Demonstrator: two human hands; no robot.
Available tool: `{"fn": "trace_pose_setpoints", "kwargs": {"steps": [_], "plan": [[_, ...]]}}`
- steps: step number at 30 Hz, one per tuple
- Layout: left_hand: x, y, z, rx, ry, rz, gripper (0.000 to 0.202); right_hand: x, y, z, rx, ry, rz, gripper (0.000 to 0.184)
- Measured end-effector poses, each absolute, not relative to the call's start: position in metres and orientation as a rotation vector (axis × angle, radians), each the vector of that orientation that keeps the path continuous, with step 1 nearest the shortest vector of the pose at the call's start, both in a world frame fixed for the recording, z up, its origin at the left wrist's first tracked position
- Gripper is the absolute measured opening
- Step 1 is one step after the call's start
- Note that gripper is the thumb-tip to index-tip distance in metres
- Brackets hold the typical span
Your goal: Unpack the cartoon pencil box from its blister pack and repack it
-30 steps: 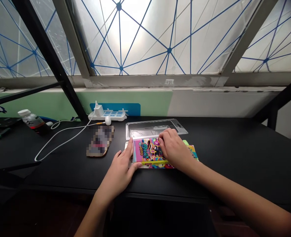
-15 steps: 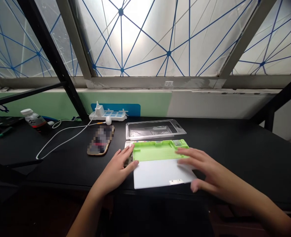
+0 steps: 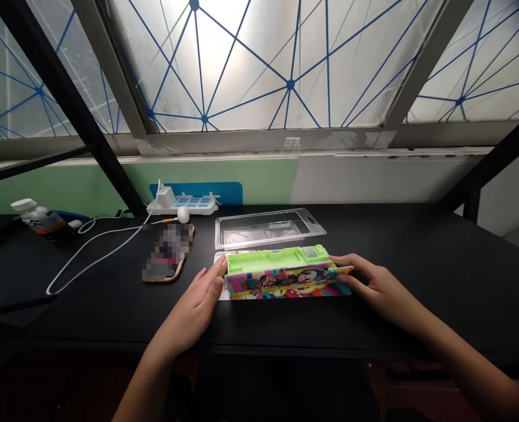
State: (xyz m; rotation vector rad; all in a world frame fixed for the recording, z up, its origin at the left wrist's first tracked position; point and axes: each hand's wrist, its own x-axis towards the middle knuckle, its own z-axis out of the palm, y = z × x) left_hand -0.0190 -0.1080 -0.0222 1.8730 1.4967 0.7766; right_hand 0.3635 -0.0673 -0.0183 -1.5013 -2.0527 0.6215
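Lid (image 3: 281,281) swung up from flat; pencil case (image 3: 259,261) now half-closed on desk (image 3: 417,264). Right hand (image 3: 380,286) grips lid's right corner; left hand (image 3: 193,313), flat, fingers extended, rests against case's left end.

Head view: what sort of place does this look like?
Probably an indoor study or work area, home or office unclear: a flat black desktop below frosted window panes with blue lines, and a white plastic power strip at its back.
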Motion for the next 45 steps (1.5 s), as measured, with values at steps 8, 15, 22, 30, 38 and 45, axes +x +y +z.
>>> {"fn": "trace_pose_setpoints", "kwargs": {"steps": [8,15,22,30,38,45], "plan": [[-0.016,-0.106,-0.028,1.913,1.561,0.709,0.064,0.364,-0.063,-0.042,-1.514,-2.149,0.394,0.074],[-0.031,-0.094,0.001,2.051,1.483,0.898,0.061,0.353,-0.066,-0.033,-1.518,-2.031,0.392,0.066],[0.002,-0.018,0.026,2.341,1.520,0.956,0.078,0.330,0.016,0.014,-1.357,-1.867,0.301,0.070],[-0.004,0.001,-0.019,2.303,1.601,0.820,0.083,0.331,0.038,-0.029,-1.421,-1.890,0.359,0.062],[-0.014,0.003,-0.005,2.491,1.746,0.670,0.078,0.339,0.040,-0.038,-1.449,-1.950,0.448,0.062],[-0.015,0.004,-0.016,2.523,1.759,0.458,0.072,0.340,0.038,-0.038,-1.448,-2.002,0.391,0.061]]}}
